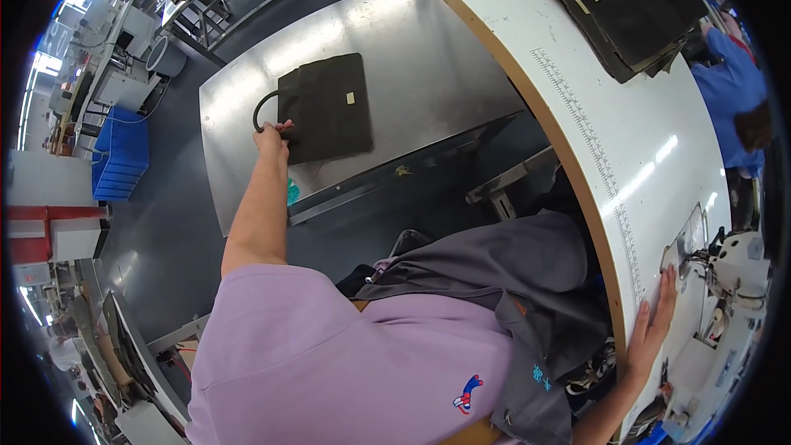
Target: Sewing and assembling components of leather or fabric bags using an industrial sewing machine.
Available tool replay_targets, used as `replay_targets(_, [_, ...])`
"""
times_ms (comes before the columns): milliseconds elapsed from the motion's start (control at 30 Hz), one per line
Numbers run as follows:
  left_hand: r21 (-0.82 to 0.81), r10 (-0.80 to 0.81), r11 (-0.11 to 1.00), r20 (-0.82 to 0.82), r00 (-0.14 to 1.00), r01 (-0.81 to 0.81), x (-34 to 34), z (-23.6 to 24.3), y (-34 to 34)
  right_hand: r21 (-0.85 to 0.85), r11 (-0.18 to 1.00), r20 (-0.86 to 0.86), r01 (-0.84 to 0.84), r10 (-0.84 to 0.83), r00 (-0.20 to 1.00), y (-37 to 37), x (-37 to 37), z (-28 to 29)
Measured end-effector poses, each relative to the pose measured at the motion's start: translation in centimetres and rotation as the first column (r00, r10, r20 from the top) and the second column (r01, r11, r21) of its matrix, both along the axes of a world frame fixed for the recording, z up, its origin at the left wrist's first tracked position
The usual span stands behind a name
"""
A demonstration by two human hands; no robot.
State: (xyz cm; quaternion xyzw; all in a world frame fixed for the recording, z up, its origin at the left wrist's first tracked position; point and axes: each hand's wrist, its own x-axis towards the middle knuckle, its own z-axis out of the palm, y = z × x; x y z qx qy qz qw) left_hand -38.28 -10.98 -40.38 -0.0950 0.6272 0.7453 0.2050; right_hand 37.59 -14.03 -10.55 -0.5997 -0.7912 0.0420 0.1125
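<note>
A dark olive-black flat fabric bag (329, 111) with a small pale label lies on the metal table. Its curved handle (262, 107) sticks out to the left. My left hand (272, 138) reaches out to the bag's left edge, fingers closed at the lower end of the handle; part of the grip is hidden. Far to the right, my right hand (651, 325) rests on the white sewing table (568, 107), fingers stretched out and holding nothing. Its fingertips lie beside the sewing machine (737, 272), near the needle area.
A pile of dark fabric pieces (626, 0) with pale labels sits at the white table's far end. The metal table (395, 25) adjoins that table's wooden edge. A blue crate (121, 152) and a grey bucket (167, 56) stand at left. Someone in blue (733, 99) is at far right.
</note>
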Motion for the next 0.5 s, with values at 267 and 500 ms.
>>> replay_targets(267, [-0.924,-0.232,0.22,-0.361,0.903,-0.312,1.5,3.9,-8.1,-0.008,1.0,-0.018,0.008,-0.008,1.0,-0.3,0.4,0.0])
replay_targets(500, [-0.915,-0.914,0.401,-0.396,0.082,0.047,16.1,5.3,-11.4,0.008,1.0,-0.002,0.016,-0.016,1.0,-0.2,0.4,0.0])
